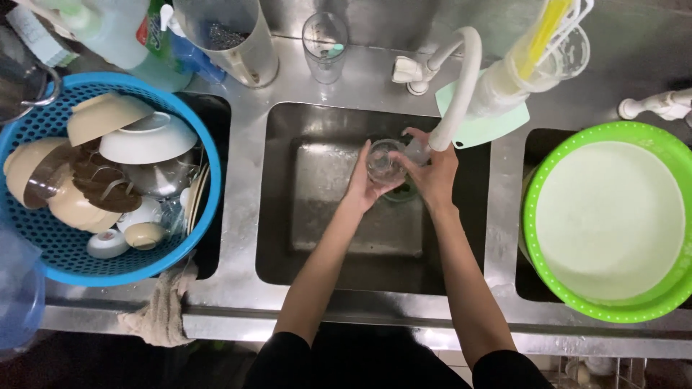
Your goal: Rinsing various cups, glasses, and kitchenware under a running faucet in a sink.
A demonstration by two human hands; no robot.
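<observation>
While my left hand (365,181) cups the clear glass (385,161) at frame centre over the sink (281,216), my right hand (435,173) pinches its rim beneath the white tap spout (461,86); rinsing, I judge, so next I'd turn it steadily.

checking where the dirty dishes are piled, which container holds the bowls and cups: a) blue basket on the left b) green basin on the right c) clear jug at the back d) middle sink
a: the bowls and cups lie heaped in the blue basket on the left.
</observation>
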